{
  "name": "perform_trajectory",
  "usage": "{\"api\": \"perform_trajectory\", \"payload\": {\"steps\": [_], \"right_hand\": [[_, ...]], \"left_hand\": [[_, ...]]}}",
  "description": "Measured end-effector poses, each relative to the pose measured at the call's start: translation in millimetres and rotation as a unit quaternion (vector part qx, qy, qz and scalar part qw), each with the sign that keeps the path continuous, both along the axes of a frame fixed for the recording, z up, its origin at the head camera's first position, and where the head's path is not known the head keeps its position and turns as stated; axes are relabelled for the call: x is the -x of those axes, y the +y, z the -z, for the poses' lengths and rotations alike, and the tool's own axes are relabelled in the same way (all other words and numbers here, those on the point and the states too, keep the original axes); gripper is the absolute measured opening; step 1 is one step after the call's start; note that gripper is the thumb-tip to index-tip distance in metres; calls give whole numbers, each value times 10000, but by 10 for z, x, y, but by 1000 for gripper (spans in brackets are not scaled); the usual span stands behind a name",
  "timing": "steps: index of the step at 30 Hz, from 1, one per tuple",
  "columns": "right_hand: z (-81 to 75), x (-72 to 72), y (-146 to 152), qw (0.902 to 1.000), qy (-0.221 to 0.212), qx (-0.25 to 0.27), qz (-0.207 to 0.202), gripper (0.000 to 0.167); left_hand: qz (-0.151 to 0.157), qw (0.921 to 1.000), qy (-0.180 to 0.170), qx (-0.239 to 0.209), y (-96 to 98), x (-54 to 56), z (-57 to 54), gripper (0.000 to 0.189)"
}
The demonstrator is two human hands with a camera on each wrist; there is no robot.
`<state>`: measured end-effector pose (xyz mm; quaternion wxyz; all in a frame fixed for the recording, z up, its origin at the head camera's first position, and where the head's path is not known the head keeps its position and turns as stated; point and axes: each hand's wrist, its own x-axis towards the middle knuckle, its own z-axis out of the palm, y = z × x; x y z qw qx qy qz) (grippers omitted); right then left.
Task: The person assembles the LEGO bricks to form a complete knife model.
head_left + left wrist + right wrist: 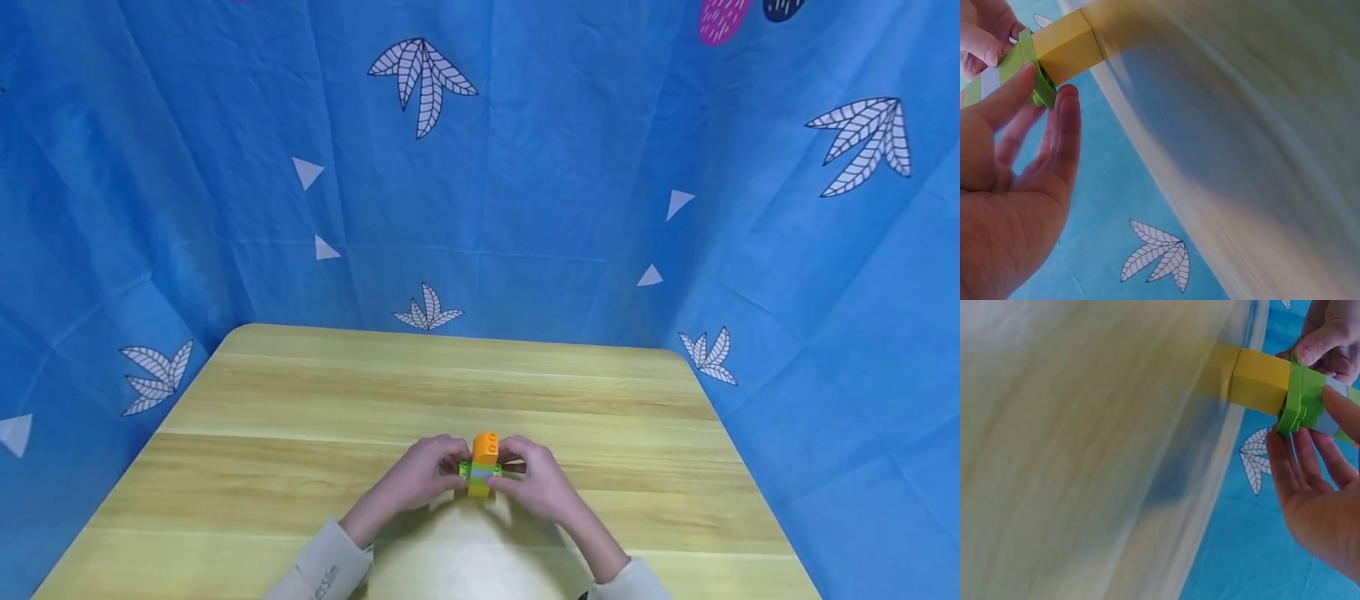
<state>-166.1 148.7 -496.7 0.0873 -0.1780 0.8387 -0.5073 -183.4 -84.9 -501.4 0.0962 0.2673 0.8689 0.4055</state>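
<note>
A small tower of toy building bricks stands upright near the table's middle, between both hands. At its foot is a yellow brick, which meets its reflection on the tabletop. A wider green piece sits on the yellow one and juts out at both sides. Green and pale grey-blue layers follow, with an orange brick at the top. From the left, my left hand pinches the green part between thumb and fingers. My right hand does likewise on the opposite side. Some fingertips are hidden behind the bricks.
The light wood-grain table has rounded far corners. A blue cloth with white leaf prints hangs behind it and along both sides. Light sleeves cover the forearms.
</note>
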Motion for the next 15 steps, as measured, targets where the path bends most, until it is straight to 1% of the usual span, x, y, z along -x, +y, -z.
{"api": "perform_trajectory", "payload": {"steps": [7,15], "right_hand": [[29,14,7,10000,36,-46,-13,35],[36,38,3,9998,76,-157,-41,31]], "left_hand": [[-22,10000,7,1,4,0,-12,23],[37,10000,3,-88,3,-4,-10,23]]}}
